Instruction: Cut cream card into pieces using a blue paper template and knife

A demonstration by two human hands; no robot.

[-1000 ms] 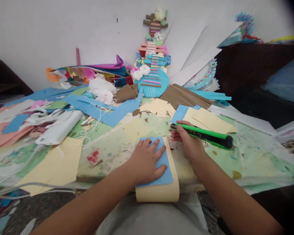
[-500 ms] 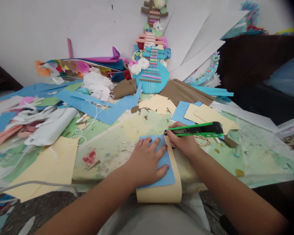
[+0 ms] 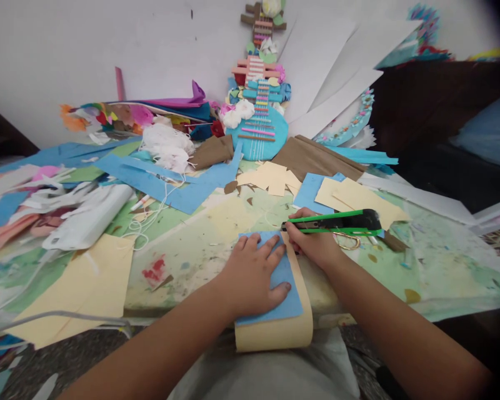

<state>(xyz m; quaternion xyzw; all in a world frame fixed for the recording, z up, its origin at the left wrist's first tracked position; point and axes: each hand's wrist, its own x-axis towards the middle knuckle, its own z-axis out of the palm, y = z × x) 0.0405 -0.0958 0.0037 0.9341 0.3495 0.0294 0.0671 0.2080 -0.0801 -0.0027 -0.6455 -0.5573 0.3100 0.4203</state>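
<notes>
My left hand (image 3: 256, 272) lies flat with fingers spread, pressing a blue sheet (image 3: 292, 303) onto a cream sheet (image 3: 275, 338). The cream sheet shows along the right side and curls down over the table's front edge. In my right hand (image 3: 312, 239) is a green and black utility knife (image 3: 337, 222), gripped near its front end. Its tip is at the top right corner of the blue sheet, close to the cream strip; the blade itself is too small to make out. Beside my right wrist lies a gold-coloured metal loop (image 3: 348, 241).
Cream scraps (image 3: 270, 178) and blue paper (image 3: 312, 191) lie beyond my hands. A blue paper instrument with strings (image 3: 260, 133) leans on the wall. To the left are a white glue gun-like device (image 3: 87, 216), tangled white string (image 3: 166, 144) and a grey cable (image 3: 66, 315).
Almost nothing differs. The whole view has shifted slightly, and both hands keep their places on the sheets with the knife at the same corner.
</notes>
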